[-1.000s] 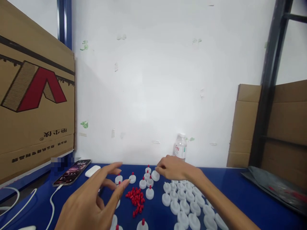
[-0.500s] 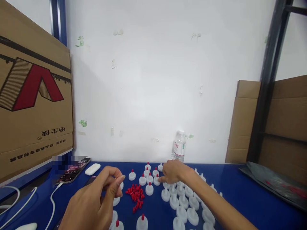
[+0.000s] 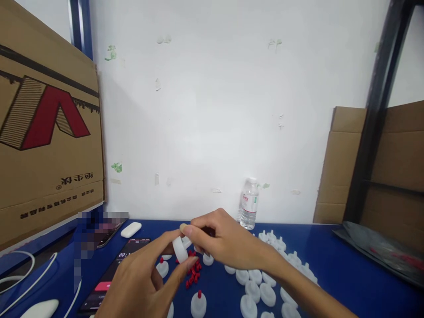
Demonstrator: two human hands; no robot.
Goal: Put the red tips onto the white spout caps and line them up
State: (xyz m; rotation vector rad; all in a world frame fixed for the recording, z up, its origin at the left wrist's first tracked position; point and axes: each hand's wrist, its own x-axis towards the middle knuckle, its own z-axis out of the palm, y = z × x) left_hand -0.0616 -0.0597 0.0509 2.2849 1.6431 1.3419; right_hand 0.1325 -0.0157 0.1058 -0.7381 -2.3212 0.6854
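Note:
My left hand [image 3: 145, 276] grips a white plastic spout cap [image 3: 179, 250] by its round base, between thumb and fingers. The cap is tilted, its spout pointing up and right. My right hand [image 3: 225, 240] is closed at the spout, thumb and fingers pinched there; whatever they hold is hidden. Below both hands lies a pile of small red tips [image 3: 194, 274], partly covered. Nearer to me stands a white spout cap with a red tip [image 3: 198, 304], and another red-tipped one [image 3: 162, 267] is beside my left fingers.
Many white spout caps without red tips [image 3: 267, 295] crowd the blue table [image 3: 331, 274] at right. A water bottle [image 3: 249, 204] stands against the wall. Phones [image 3: 124, 265], a white case [image 3: 131, 229] and cables lie at left. A large cardboard box [image 3: 49, 132] rises there; a grey bag [image 3: 377, 251] lies far right.
My right hand has come left from the caps at the back to meet my left hand. A white spout cap now shows in my left hand. The view has shifted slightly.

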